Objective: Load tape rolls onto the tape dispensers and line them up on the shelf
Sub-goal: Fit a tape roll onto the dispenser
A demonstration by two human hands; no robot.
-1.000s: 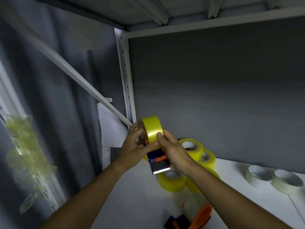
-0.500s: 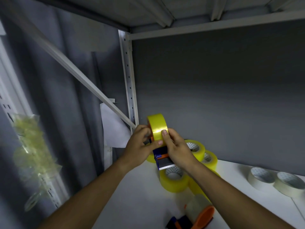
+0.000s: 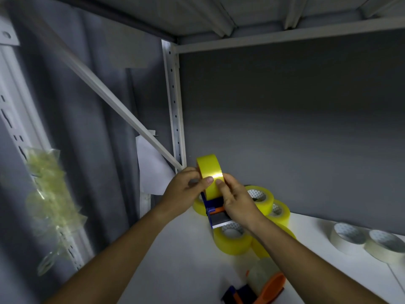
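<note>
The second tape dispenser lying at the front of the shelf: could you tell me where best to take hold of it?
Grip the second tape dispenser by its orange handle, coming from above and the right. It lies on its side on the shelf with the handle uppermost and exposed, giving the fingers room to wrap; the blue blade end points left, best avoided.

glossy yellow tape roll (image 3: 210,176), matt white shelf (image 3: 175,260), plastic dispenser (image 3: 215,212), perforated metal upright (image 3: 174,106)

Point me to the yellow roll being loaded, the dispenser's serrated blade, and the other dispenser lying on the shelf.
yellow tape roll (image 3: 210,172), head view, outer glossy face.
serrated blade (image 3: 221,224), head view, toothed lower edge.
second dispenser (image 3: 271,286), head view, orange handle.
</note>
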